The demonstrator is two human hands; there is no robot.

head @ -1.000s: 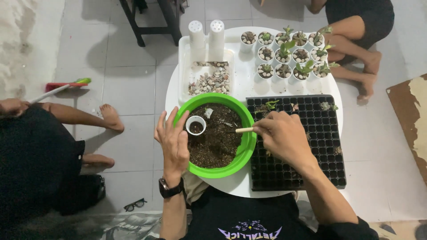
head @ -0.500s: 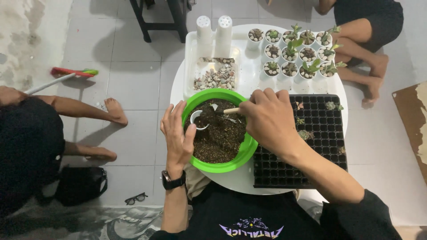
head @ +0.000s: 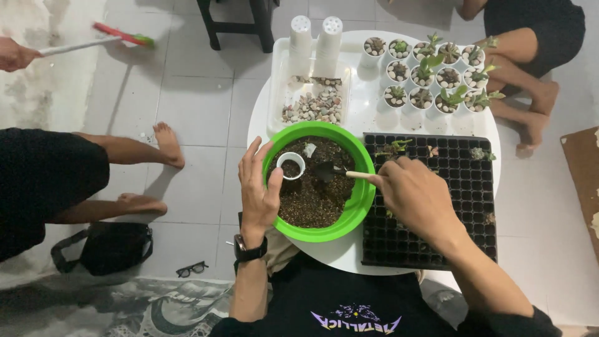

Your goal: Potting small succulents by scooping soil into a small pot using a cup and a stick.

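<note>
Seen from above, a person's left hand (head: 261,190) grips a small white cup (head: 291,166) at its rim, holding it just over the dark soil in a green bowl (head: 359,203), while the right hand (head: 415,195) is closed around the wooden handle of a small scoop (head: 340,171) whose dark blade hovers over the soil beside the cup. The bowl sits at the near edge of a round white surface (head: 355,125), touching a black seedling tray (head: 437,237) on its right, where a few small plants stand in the far cells. Behind the bowl, a white tray of pebbles (head: 310,107) carries two tall white shakers (head: 315,37), and a cluster of little white pots with succulents (head: 433,72) fills the far right of the surface. Around it lies a pale tiled floor, with other people's bare legs on either side, a black bag (head: 109,248) and a pair of glasses (head: 192,269) at lower left, and a broom (head: 93,39) held at upper left.
</note>
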